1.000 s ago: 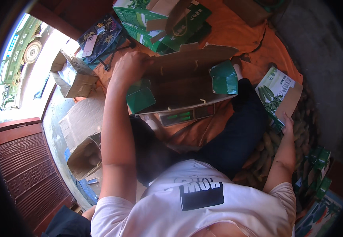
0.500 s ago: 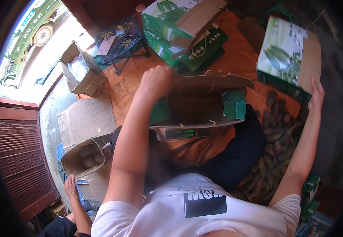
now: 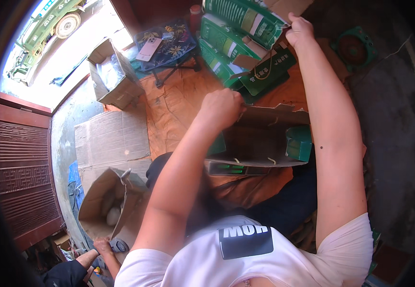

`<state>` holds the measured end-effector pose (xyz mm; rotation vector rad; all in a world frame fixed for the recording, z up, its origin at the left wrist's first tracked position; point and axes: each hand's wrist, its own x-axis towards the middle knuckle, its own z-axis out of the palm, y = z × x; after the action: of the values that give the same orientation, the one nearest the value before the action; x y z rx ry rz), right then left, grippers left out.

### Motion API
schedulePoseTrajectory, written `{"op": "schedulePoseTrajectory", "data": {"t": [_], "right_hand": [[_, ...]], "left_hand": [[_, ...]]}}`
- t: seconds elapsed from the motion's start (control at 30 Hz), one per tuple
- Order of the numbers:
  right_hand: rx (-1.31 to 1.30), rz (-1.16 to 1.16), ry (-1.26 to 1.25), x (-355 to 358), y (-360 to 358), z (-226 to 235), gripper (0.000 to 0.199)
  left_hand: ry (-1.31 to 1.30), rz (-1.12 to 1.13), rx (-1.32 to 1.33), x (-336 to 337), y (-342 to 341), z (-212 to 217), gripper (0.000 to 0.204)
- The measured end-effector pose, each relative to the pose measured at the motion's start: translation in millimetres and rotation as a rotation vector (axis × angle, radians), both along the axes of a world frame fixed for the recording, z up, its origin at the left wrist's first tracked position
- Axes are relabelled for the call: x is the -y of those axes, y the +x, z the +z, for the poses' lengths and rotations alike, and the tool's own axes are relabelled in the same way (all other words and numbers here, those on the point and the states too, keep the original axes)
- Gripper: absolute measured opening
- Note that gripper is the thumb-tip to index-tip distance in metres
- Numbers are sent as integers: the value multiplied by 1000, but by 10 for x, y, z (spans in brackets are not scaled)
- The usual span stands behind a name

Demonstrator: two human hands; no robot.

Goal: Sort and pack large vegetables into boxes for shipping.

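My left hand (image 3: 222, 107) is closed at the upper left edge of an open cardboard box (image 3: 265, 136) with green end flaps. That box sits between my legs on a scale (image 3: 236, 169) with a lit green display. My right hand (image 3: 300, 31) stretches far forward, its fingers gripping the brown flap side of a green and white carton (image 3: 250, 16). The carton is at the top of the view, above other green cartons (image 3: 221, 36), and its far part is cut off. Whether it rests on them I cannot tell.
A dark green carton (image 3: 269, 71) with a cord handle lies beyond the open box. Left are a folding stool (image 3: 174, 50) with a phone (image 3: 149, 49), a cardboard box holding plastic (image 3: 116, 76) and flattened cardboard (image 3: 114, 136). Another person's hand (image 3: 103, 246) is by a tilted produce box (image 3: 92, 205).
My right hand has carried the green and white carton from the right to the far stack. My left hand stays on the open box. The other person's hand has moved under the tilted produce box.
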<state>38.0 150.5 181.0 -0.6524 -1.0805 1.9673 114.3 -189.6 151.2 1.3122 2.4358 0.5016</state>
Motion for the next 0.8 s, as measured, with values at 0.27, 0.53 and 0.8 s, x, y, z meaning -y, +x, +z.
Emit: {"op": "schedulePoseTrajectory", "data": {"t": [0.27, 0.53, 0.8], "right_hand": [[272, 108, 229, 296, -81, 88, 24], [526, 328, 417, 240, 436, 344, 25], [480, 278, 519, 140, 1211, 530, 45]], "left_hand": [[9, -16, -5, 87, -63, -15, 27], [-2, -5, -27, 9, -11, -18, 22], [-49, 48, 6, -34, 27, -7, 24]]}}
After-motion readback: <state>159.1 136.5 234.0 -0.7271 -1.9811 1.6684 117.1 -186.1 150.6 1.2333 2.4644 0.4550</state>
